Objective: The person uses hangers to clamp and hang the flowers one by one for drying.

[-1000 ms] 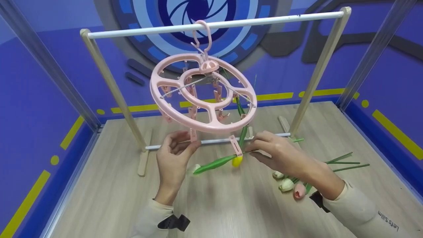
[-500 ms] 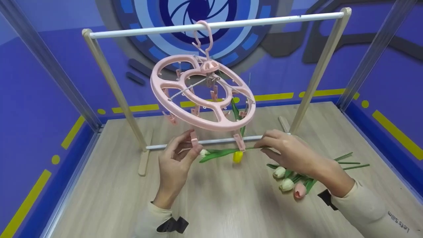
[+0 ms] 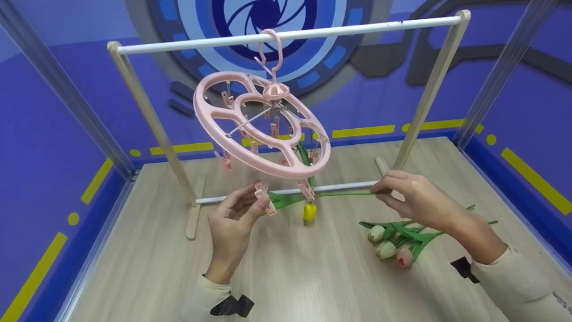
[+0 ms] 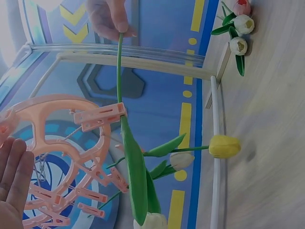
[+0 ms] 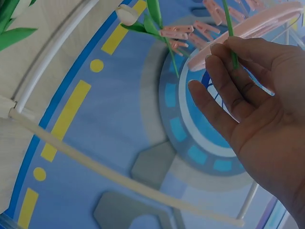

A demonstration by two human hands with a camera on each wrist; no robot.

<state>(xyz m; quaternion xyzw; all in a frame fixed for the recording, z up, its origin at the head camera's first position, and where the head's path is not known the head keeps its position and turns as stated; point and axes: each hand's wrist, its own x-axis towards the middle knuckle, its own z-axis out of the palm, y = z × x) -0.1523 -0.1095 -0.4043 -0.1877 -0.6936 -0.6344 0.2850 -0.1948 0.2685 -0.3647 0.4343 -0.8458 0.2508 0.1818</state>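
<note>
In the head view my left hand (image 3: 232, 226) pinches a pink clothespin (image 3: 266, 199) below the rim of a round pink clip hanger (image 3: 210, 120). My right hand (image 3: 413, 197) pinches the far end of a tulip stem (image 3: 348, 193), held nearly level. The tulip's white bloom (image 4: 150, 221) and long green leaf (image 4: 136, 176) show in the left wrist view; in the head view my left hand hides the bloom. Another hanging clothespin (image 4: 100, 117) overlaps the stem. A yellow tulip (image 3: 309, 213) hangs head down from the hanger, with a white tulip (image 4: 182, 161) close by.
The hanger hooks over the white top bar (image 3: 335, 31) of a wooden stand. White tulips (image 3: 385, 249) and a pink tulip (image 3: 404, 257) lie on the table at right. A white lower bar (image 3: 339, 187) runs behind my hands.
My right hand has moved right with the stem, and the bloom has gone behind my left hand. The hanger has swung left and tilted; the clothespin in my left hand now slants.
</note>
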